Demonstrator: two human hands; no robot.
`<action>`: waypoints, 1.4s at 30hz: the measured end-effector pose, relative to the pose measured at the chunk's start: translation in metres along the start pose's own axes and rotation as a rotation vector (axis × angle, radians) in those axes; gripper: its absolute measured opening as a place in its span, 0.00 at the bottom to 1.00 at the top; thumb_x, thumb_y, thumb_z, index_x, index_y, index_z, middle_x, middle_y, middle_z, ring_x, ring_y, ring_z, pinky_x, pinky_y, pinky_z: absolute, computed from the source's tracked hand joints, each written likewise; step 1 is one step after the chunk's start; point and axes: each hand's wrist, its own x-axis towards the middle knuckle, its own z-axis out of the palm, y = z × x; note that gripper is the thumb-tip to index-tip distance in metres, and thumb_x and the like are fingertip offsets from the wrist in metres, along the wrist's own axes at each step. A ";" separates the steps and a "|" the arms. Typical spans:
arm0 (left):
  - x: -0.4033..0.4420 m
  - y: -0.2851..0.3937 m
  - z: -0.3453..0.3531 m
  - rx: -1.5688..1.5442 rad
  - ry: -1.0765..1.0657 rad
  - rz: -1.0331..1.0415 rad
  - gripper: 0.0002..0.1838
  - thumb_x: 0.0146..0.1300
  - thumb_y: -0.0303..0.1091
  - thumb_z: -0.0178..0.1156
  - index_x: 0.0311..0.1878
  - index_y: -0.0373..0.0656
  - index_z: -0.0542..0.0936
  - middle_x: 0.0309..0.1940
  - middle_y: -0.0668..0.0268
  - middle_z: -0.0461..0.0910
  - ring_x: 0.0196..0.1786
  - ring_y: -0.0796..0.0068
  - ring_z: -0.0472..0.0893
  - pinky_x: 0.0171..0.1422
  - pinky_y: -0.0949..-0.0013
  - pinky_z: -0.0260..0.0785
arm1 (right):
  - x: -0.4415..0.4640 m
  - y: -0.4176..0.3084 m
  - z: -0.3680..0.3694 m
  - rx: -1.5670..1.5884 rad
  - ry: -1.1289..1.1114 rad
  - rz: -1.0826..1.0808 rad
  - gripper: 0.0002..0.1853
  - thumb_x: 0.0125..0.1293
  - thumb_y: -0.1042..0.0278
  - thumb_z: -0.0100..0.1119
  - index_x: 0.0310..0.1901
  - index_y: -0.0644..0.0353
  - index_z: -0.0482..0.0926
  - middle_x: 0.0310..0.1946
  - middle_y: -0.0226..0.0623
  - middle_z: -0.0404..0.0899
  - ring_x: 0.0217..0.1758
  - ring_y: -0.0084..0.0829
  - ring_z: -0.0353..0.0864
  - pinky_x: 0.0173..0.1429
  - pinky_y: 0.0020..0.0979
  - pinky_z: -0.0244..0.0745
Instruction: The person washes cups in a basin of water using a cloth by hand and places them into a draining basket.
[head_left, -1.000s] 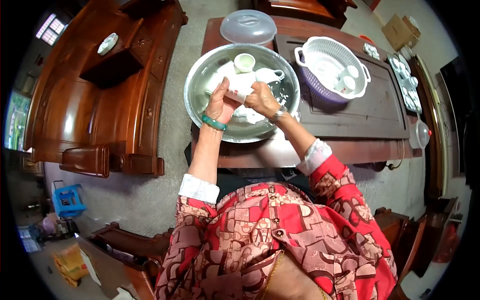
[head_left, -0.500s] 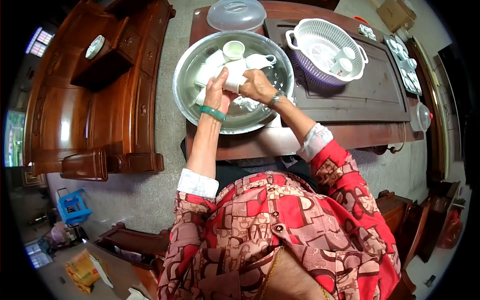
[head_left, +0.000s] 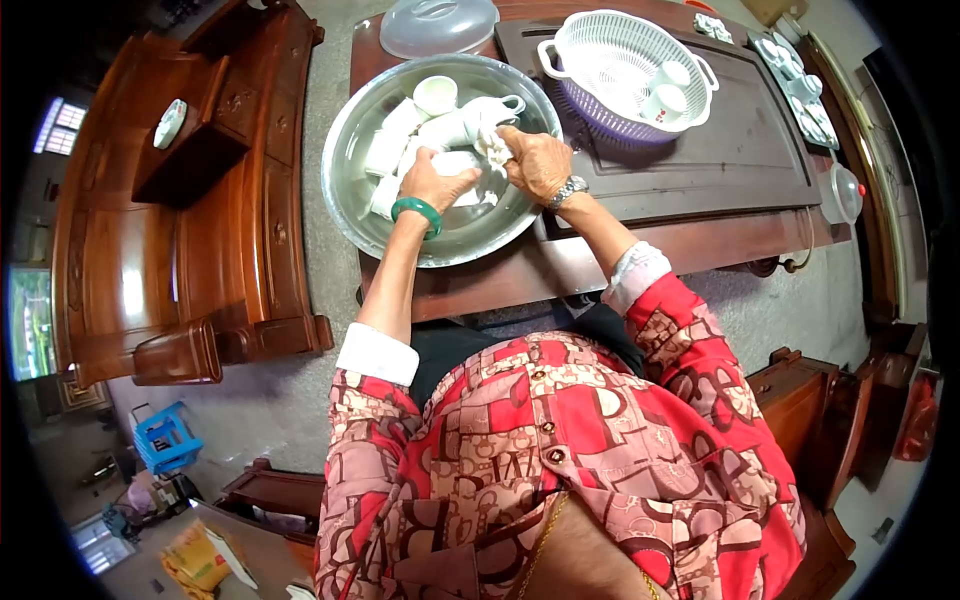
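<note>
Both of my hands are inside a wide metal basin (head_left: 440, 248) of water and white crockery. My left hand (head_left: 433, 186) is closed around a white cup (head_left: 456, 162) lying on its side, low in the basin. Bunched in the fingers of my right hand (head_left: 542, 165) is a wet white cloth (head_left: 493, 148), just right of that cup. Beyond them are a white handled pitcher (head_left: 485, 113) and an upright white cup (head_left: 435, 97). More white cups (head_left: 385, 152) lie along the basin's left side, partly overlapping.
A white and purple colander (head_left: 600, 52) with two white cups (head_left: 663, 103) stands on the dark table panel (head_left: 740, 150). A clear plastic lid (head_left: 438, 28) lies behind the basin. At the table's far right is a tray of cups (head_left: 800, 88). A wooden bench (head_left: 240, 170) stands left.
My hands have come apart: the left has lowered with the cup, and the right has moved right with the cloth now showing. The whole view has shifted slightly.
</note>
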 end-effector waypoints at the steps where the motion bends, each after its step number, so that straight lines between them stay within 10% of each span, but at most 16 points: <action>1: -0.001 0.008 0.001 0.061 -0.075 -0.014 0.41 0.35 0.55 0.66 0.52 0.38 0.70 0.43 0.48 0.77 0.48 0.54 0.77 0.53 0.60 0.68 | 0.000 0.001 0.001 -0.004 -0.009 -0.007 0.08 0.49 0.68 0.55 0.33 0.53 0.73 0.22 0.44 0.77 0.29 0.47 0.78 0.32 0.46 0.70; 16: 0.009 0.022 0.021 0.467 -0.234 0.018 0.36 0.40 0.53 0.67 0.51 0.39 0.72 0.44 0.50 0.78 0.50 0.54 0.77 0.54 0.58 0.67 | -0.002 0.002 0.003 0.006 -0.040 -0.014 0.07 0.50 0.71 0.52 0.33 0.55 0.73 0.21 0.46 0.76 0.29 0.48 0.77 0.33 0.44 0.70; 30: -0.024 0.045 -0.031 -0.131 0.426 0.550 0.36 0.37 0.40 0.72 0.49 0.43 0.65 0.42 0.55 0.75 0.43 0.57 0.78 0.46 0.60 0.71 | -0.004 0.001 0.003 -0.016 -0.017 -0.032 0.08 0.48 0.72 0.51 0.32 0.56 0.74 0.20 0.46 0.77 0.28 0.46 0.79 0.31 0.44 0.71; 42: -0.019 0.031 -0.048 -0.216 0.522 0.587 0.36 0.41 0.39 0.73 0.52 0.42 0.64 0.44 0.57 0.74 0.46 0.62 0.77 0.49 0.63 0.71 | -0.004 0.001 0.005 -0.018 -0.042 -0.008 0.08 0.50 0.72 0.52 0.34 0.54 0.72 0.21 0.45 0.76 0.29 0.47 0.78 0.32 0.44 0.70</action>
